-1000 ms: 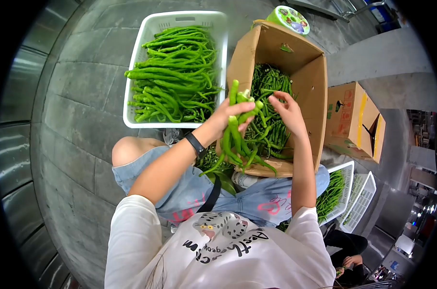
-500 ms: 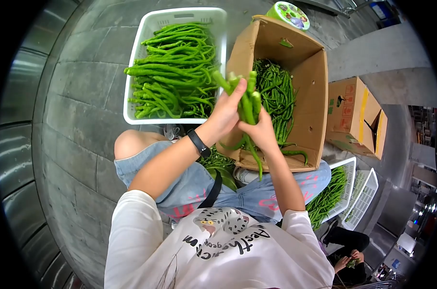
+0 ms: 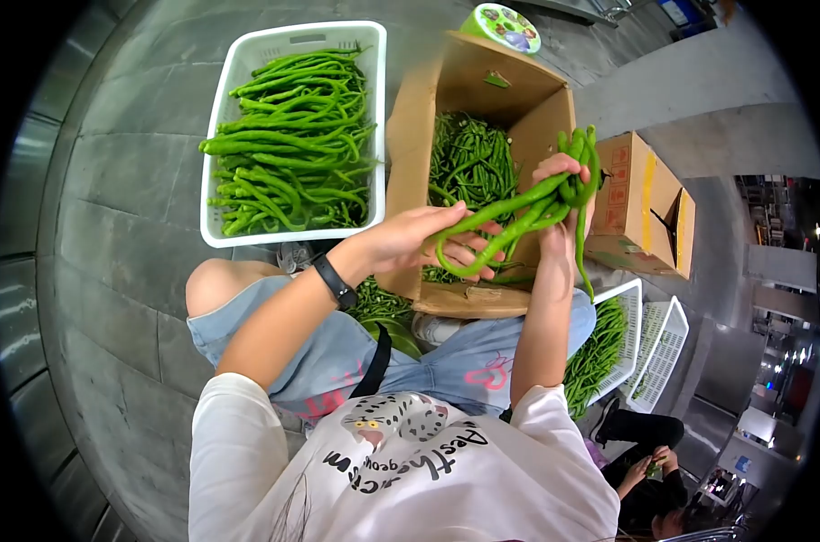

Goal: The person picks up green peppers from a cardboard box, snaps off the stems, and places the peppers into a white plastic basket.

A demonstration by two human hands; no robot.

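My right hand (image 3: 562,194) is wrapped round a bunch of long green peppers (image 3: 547,210) above the right side of an open cardboard box (image 3: 550,108). The bunch's long ends hang left and down. My left hand (image 3: 428,242), with a black band on its wrist, has its fingers apart beside and partly behind those ends. More green peppers (image 3: 477,163) lie inside the box. To the left, a white crate (image 3: 375,135) holds long peppers (image 3: 283,149) laid mostly side by side.
A closed cardboard box (image 3: 631,203) stands on the right. Below it are white baskets (image 3: 634,339) with green peppers. A green round container (image 3: 509,29) sits behind the open box. At lower right are a co-worker's hands (image 3: 649,470).
My right hand has moved right and up with the peppers, now held bunched there. My left hand has let go and opened. The whole view has shifted, moving the crate and box left.
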